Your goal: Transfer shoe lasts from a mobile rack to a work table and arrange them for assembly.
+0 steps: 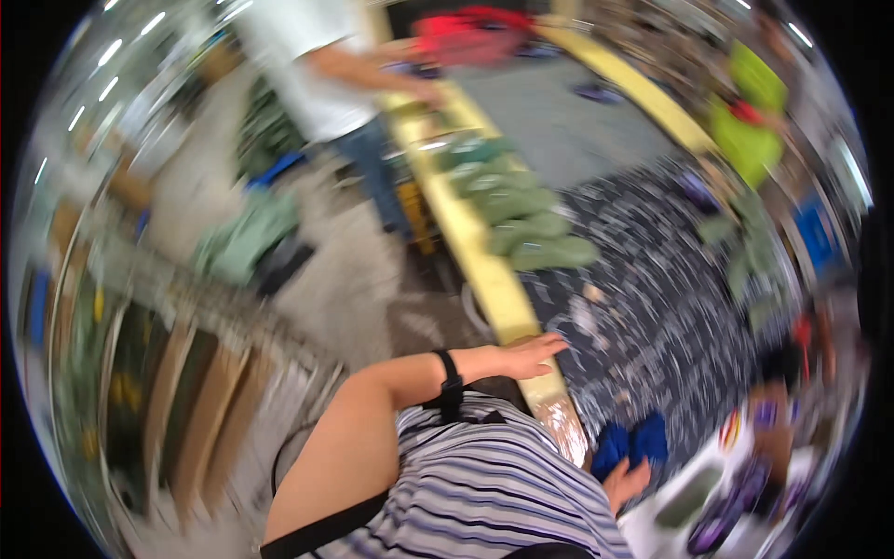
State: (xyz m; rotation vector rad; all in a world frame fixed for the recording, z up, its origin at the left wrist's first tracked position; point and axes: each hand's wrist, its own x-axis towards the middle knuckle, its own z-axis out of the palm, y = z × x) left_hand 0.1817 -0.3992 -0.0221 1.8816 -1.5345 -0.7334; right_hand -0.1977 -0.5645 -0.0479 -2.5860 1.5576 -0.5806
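My left hand (534, 357) is stretched out over the yellow edge rail (507, 312) of a long worktable, fingers extended and holding nothing. A black strap circles that wrist. My right hand (627, 483) is low at the table's near end, fingers apart, beside a pair of dark blue soft-looking items (631, 443). Whether it touches them I cannot tell. Clear shiny wrapping (562, 427) covers the rail's near end, between my hands. Farther along the rail lies a row of several rounded green pieces (526, 219), slightly blurred.
The table's dark, speckled top (633, 279) stretches ahead. A person in a white shirt (321, 74) stands at its far left, near a red bundle (475, 35). Someone in bright yellow-green (750, 116) is across. Green cloth (247, 238) lies on the left floor; a white tray (731, 456) sits right.
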